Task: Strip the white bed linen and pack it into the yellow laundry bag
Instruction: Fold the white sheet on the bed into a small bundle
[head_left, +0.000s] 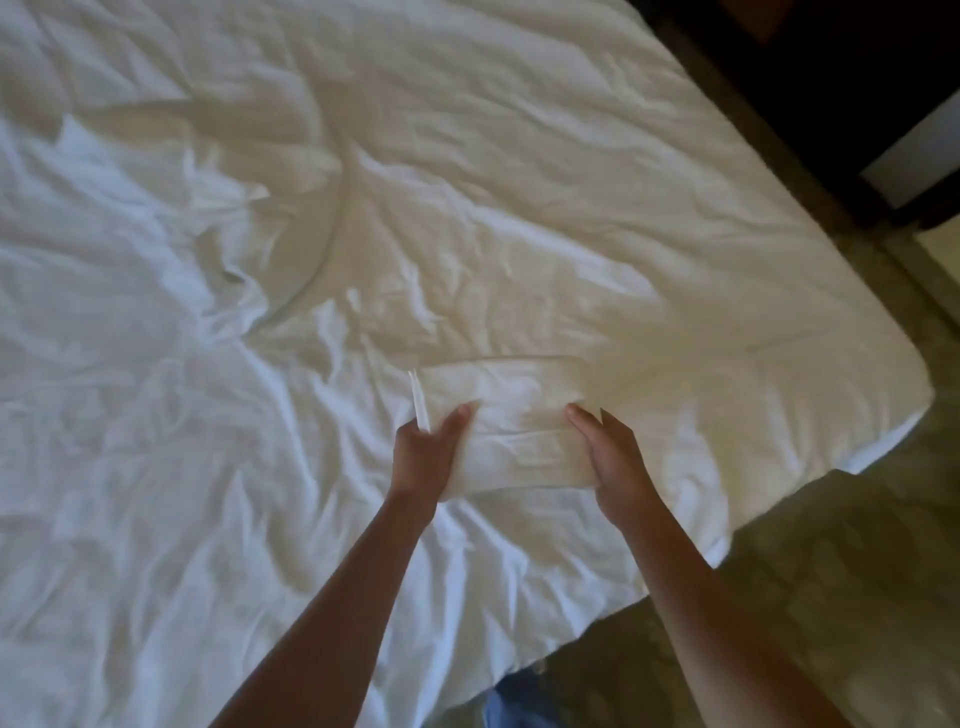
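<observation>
A folded piece of white linen (511, 415) lies flat on the rumpled white bed sheet (260, 234) near the bed's front right corner. My left hand (423, 449) grips its left end, thumb on top and fingers underneath. My right hand (613, 457) holds its right end the same way, thumb laid over the cloth. The sheet covers the whole bed and is heavily creased. No yellow laundry bag is in view.
The bed's right corner (893, 395) ends at a mottled grey-green floor (831, 571). Dark furniture (831, 78) stands at the far right beyond the bed. A patch of blue clothing (511, 701) shows at the bottom edge.
</observation>
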